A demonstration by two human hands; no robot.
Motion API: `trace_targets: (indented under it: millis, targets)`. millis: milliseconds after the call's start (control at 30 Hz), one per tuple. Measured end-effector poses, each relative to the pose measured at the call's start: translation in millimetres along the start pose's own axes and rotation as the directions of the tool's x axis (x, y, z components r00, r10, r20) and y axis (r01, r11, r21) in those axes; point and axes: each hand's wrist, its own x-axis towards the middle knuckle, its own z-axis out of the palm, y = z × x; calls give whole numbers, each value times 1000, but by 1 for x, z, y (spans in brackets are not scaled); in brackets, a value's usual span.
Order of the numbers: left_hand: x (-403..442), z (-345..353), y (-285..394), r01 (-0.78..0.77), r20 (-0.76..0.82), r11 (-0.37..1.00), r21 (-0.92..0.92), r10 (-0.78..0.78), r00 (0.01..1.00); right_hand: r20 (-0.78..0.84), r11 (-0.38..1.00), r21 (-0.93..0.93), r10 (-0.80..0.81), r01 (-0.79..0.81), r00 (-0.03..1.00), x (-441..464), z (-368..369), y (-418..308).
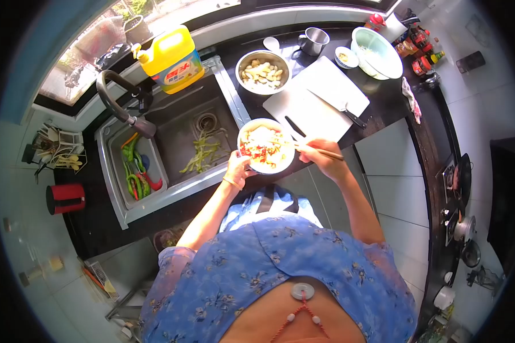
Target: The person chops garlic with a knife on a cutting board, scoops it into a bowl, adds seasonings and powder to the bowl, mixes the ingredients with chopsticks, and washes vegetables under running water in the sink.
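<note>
My left hand (238, 169) grips the side of a white bowl (265, 170) in front of my body, beside the sink's right edge. Inside the bowl lies chopped food (263, 146) in red and pale pieces, bright in the sunlight. Closed around a pair of wooden chopsticks (331, 154), my right hand (323, 159) is at the bowl's right side. The chopstick tips reach toward the food; glare hides whether they touch it. Just beyond the bowl is a white cutting board (292, 107) with a knife (353, 118) on it.
A sink (177, 128) at left holds green and red peppers (133, 168) and pale green scraps (203, 151). Behind it stand a faucet (111, 97) and a yellow jug (171, 60). A metal bowl (238, 72), a steel mug (313, 41) and a pale basin (377, 54) line the back counter.
</note>
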Motion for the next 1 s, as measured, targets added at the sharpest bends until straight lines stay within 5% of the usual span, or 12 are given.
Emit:
trace_targets:
  millis: [67, 100, 167, 200, 233, 367, 533, 700, 833, 900, 1000]
  targets:
    - [8, 8, 5, 13, -19, 1000, 10, -13, 1000, 67, 996, -86, 21, -15, 998, 23, 9, 19]
    - [13, 9, 6, 15, -18, 1000, 6, -15, 1000, 71, 855, -330, -400, 400, 914, 37, 13, 37]
    - [25, 8, 4, 11, -24, 999, 43, -10, 1000, 185, 494, -523, -730, 695, 658, 51, 21, 58]
    - [26, 10, 7, 12, -27, 999, 39, -11, 1000, -10, 852, -210, -493, 480, 870, 54, 24, 63]
    - [26, 11, 11, 16, -25, 1000, 18, -15, 1000, -77, 971, 180, -143, 155, 987, 55, 25, 69]
    - [26, 11, 10, 28, -53, 998, -48, -31, 998, -206, 942, 334, 85, -12, 975, 49, 8, 71]
    - [29, 17, 14, 9, -150, 999, -38, -15, 989, -240, 866, 497, 194, -52, 951, 20, -19, 76]
    - [39, 23, 14, -106, -143, 991, -82, 94, 985, -326, 955, 272, -22, 116, 945, 32, -36, 68]
    - [47, 31, 22, -129, -130, 986, -104, 115, 985, -218, 960, 278, 93, -29, 971, 57, -27, 103]
    - [53, 34, 25, -114, -121, 992, -52, 107, 987, -190, 948, 316, 108, -43, 976, 70, -27, 123]
    - [57, 44, 27, -96, -136, 992, -77, 85, 987, -9, 688, 687, 328, -233, 945, 81, -29, 145]
